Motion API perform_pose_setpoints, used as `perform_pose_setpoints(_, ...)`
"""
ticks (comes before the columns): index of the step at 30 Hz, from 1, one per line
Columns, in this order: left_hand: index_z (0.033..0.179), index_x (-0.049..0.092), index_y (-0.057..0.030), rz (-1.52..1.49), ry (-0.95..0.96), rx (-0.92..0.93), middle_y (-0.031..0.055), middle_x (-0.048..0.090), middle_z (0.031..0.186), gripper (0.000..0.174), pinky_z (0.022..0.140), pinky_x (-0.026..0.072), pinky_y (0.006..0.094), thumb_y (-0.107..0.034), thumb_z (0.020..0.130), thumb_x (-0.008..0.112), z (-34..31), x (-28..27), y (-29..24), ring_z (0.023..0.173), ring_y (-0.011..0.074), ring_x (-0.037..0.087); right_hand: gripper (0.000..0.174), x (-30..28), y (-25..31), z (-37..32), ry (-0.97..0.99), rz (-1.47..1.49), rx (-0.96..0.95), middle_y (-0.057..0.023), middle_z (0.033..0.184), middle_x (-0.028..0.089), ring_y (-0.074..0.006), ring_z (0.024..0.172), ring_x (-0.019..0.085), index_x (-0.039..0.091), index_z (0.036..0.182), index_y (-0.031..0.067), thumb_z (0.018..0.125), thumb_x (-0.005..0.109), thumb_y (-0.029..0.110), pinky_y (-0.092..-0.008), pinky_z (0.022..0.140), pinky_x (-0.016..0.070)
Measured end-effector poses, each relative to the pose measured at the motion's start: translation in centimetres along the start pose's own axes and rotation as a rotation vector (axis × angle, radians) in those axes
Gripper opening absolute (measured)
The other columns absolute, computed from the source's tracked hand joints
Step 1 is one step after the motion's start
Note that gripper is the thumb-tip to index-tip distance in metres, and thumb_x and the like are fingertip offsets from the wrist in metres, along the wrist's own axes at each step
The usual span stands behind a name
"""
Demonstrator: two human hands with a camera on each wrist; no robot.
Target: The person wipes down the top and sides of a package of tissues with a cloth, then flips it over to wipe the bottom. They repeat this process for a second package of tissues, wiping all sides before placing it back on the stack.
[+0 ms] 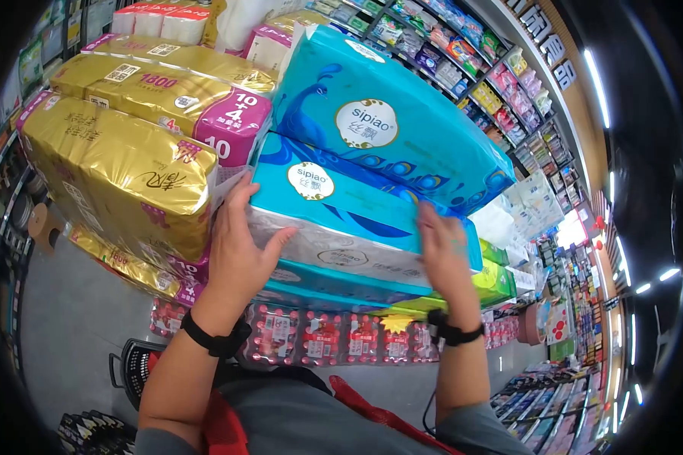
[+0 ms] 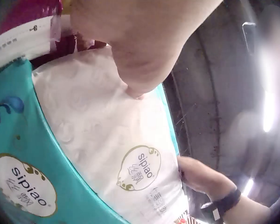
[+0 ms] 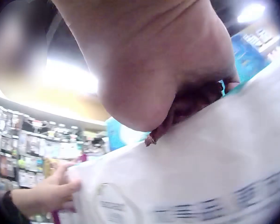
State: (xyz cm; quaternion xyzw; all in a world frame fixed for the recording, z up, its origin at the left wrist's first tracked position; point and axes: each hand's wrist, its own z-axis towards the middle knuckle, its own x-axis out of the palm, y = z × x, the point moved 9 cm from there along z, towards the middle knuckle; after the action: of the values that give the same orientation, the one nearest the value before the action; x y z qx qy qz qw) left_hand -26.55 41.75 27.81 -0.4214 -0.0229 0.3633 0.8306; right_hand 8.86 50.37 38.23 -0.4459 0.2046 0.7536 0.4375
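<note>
A long teal tissue pack [image 1: 372, 208] printed "sipiao", with a white front side, lies on top of a stack. My left hand [image 1: 243, 239] is at its left end, fingers straight along the end and thumb spread onto the white side. In the left wrist view the thumb [image 2: 137, 86] presses that white face. My right hand [image 1: 445, 250], blurred in the head view, is near the pack's right end. Its fingers reach over the top front edge in the right wrist view. Behind leans a taller teal sipiao pack [image 1: 425, 98] with a peacock print.
Gold and magenta paper packs [image 1: 118, 163] are stacked close on the left. More teal packs [image 1: 319, 282] and green packs [image 1: 495, 280] lie below and right. Shrink-wrapped red-capped bottles [image 1: 319, 337] stand low in front, with a black basket [image 1: 136, 371] on the floor. Stocked shelves [image 1: 448, 53] line the back.
</note>
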Motion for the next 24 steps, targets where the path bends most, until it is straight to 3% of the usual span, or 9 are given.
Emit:
perform_pose_setpoints(4, 0.166, 0.045, -0.0021, -0.02, 0.013, -0.003, 0.029, 0.053, 0.174, 0.09, 0.13, 0.0462, 0.0533, -0.024, 0.097, 0.098, -0.2, -0.1, 0.0, 0.156, 0.0478, 0.056, 0.034, -1.3, -15.9, -7.2, 0.011, -0.066, 0.413, -0.0218, 0.125, 0.082, -0.0424, 0.114, 0.07, 0.081, 0.144, 0.0061, 0.113, 0.071, 0.018, -0.0546, 0.103, 0.0574)
perform_pose_setpoints(6, 0.17, 0.042, -0.0001, -0.019, 0.015, 0.002, 0.0291, 0.053, 0.17, 0.094, 0.131, 0.0457, 0.0522, -0.025, 0.098, 0.098, -0.4, 0.2, 0.1, 0.156, 0.0451, 0.056, 0.031, -0.7, -15.9, -6.6, 0.003, -0.045, 0.457, -0.0214, 0.126, 0.082, -0.0416, 0.116, 0.07, 0.083, 0.138, 0.0047, 0.111, 0.071, 0.016, -0.0533, 0.104, 0.0571)
perform_pose_setpoints(10, 0.172, 0.04, 0.0003, -0.034, 0.03, -0.046, 0.0283, 0.053, 0.17, 0.097, 0.134, 0.0428, 0.0511, -0.022, 0.098, 0.098, -0.8, 0.7, 0.6, 0.159, 0.0442, 0.053, 0.026, 0.0, 3.1, 3.2, 0.091, 0.115, 0.279, -0.022, 0.128, 0.082, -0.0441, 0.121, 0.069, 0.087, 0.117, -0.0009, 0.098, 0.07, 0.005, -0.0542, 0.106, 0.0566)
perform_pose_setpoints(11, 0.173, 0.039, 0.0001, -0.045, 0.011, -0.066, 0.0283, 0.053, 0.17, 0.097, 0.134, 0.0417, 0.0509, -0.02, 0.098, 0.097, -0.9, 0.7, 0.9, 0.16, 0.0438, 0.052, 0.032, 1.7, 9.0, 5.0, -0.016, 0.054, -0.206, -0.0217, 0.13, 0.08, -0.0452, 0.125, 0.069, 0.084, 0.119, -0.0021, 0.09, 0.072, 0.004, -0.057, 0.108, 0.0561)
perform_pose_setpoints(12, 0.175, 0.038, 0.0, -0.059, -0.004, -0.087, 0.0282, 0.053, 0.171, 0.098, 0.135, 0.0405, 0.0508, -0.018, 0.098, 0.096, -1.2, 0.8, 1.0, 0.161, 0.0433, 0.051, 0.037, 3.5, 13.6, 6.4, 0.0, 0.164, -0.297, -0.022, 0.134, 0.078, -0.0428, 0.128, 0.069, 0.082, 0.124, -0.0013, 0.089, 0.076, 0.01, -0.0583, 0.11, 0.0553)
perform_pose_setpoints(16, 0.18, 0.031, 0.0021, 0.256, 0.09, 0.102, 0.0302, 0.047, 0.177, 0.107, 0.136, 0.0399, 0.0519, -0.017, 0.098, 0.096, -0.6, 1.5, -0.2, 0.164, 0.0448, 0.049, 0.035, 4.0, 27.0, 10.0, -0.118, 0.236, -0.074, -0.0191, 0.128, 0.07, -0.038, 0.117, 0.069, 0.076, 0.124, 0.0002, 0.096, 0.08, 0.021, -0.0509, 0.098, 0.0572)
perform_pose_setpoints(21, 0.181, 0.031, 0.0038, -0.2, -0.041, -0.164, 0.0311, 0.047, 0.177, 0.107, 0.136, 0.04, 0.0532, -0.024, 0.1, 0.095, -1.7, 1.2, 1.9, 0.165, 0.0458, 0.047, 0.029, 2.7, 13.2, 4.7, 0.071, 0.153, 0.031, -0.0188, 0.106, 0.071, -0.0436, 0.102, 0.068, 0.07, 0.131, 0.0036, 0.103, 0.072, 0.013, -0.0584, 0.085, 0.0559)
perform_pose_setpoints(23, 0.181, 0.032, 0.0035, -0.095, -0.014, -0.18, 0.03, 0.049, 0.175, 0.106, 0.135, 0.0405, 0.0537, -0.025, 0.101, 0.095, -1.7, 1.1, 1.9, 0.163, 0.0461, 0.049, 0.033, 0.1, 3.7, -0.4, -0.147, -0.192, -0.014, -0.0184, 0.119, 0.078, -0.0435, 0.103, 0.069, 0.075, 0.138, 0.0074, 0.106, 0.069, 0.006, -0.0597, 0.087, 0.0577)
perform_pose_setpoints(24, 0.18, 0.032, 0.0029, -0.081, 0.0, -0.18, 0.0295, 0.049, 0.174, 0.105, 0.135, 0.041, 0.0537, -0.025, 0.101, 0.095, -1.8, 1.2, 1.9, 0.162, 0.0461, 0.05, 0.037, -0.7, -2.7, -2.4, 0.11, -0.141, 0.305, -0.0188, 0.125, 0.078, -0.0453, 0.108, 0.069, 0.076, 0.143, 0.0092, 0.107, 0.068, 0.01, -0.0581, 0.091, 0.0597)
